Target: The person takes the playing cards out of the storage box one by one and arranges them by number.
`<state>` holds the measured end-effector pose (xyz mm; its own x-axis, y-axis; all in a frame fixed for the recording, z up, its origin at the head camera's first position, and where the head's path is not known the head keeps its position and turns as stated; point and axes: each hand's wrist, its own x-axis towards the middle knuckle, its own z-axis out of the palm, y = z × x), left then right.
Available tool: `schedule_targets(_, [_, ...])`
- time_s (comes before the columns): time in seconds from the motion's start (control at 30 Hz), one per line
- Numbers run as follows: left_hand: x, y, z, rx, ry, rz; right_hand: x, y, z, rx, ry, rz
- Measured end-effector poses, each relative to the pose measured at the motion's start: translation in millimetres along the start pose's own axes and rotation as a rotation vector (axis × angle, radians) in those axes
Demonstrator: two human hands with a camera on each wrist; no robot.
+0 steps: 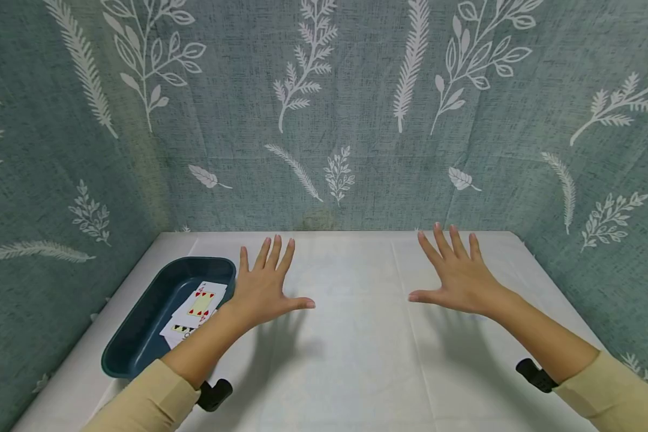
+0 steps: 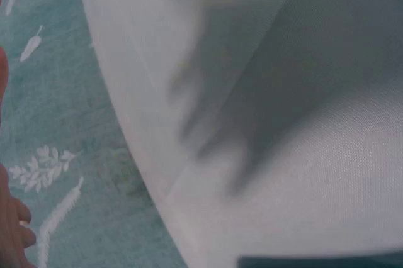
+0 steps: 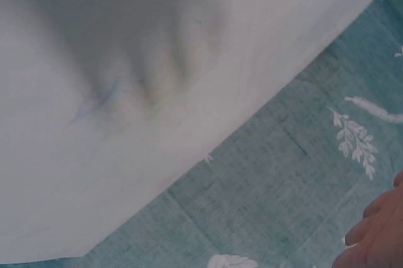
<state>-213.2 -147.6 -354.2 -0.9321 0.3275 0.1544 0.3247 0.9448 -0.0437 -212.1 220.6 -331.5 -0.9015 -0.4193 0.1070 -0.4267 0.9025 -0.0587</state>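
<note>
Both hands hover over the white-covered table with fingers straight and spread, holding nothing. The left hand is just right of a dark teal tray, its forearm crossing in front of the tray's near right side. Inside the tray lie a few overlapping playing cards, the top one showing red diamonds or hearts; the forearm hides part of them. The right hand is above the table's right half, its thumb pointing left. In the wrist views only edges of the left hand and right hand show.
The white cloth of the table carries the shadows of both hands. Teal fabric with white leaf prints hangs behind and on both sides. Each wrist bears a black strapped device, one at the left and another at the right.
</note>
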Motion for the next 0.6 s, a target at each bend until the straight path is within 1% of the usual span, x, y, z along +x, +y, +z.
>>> schedule_targets(0.2, [-3.1, -3.8, -0.3, 0.005, -0.007, -0.004, 4, -6, -2, 0.010, -0.003, -0.004])
schedule_targets(0.6, [-11.4, -9.7, -2.4, 0.008, 0.025, -0.015, 10, -15, 0, 0.007, 0.003, -0.030])
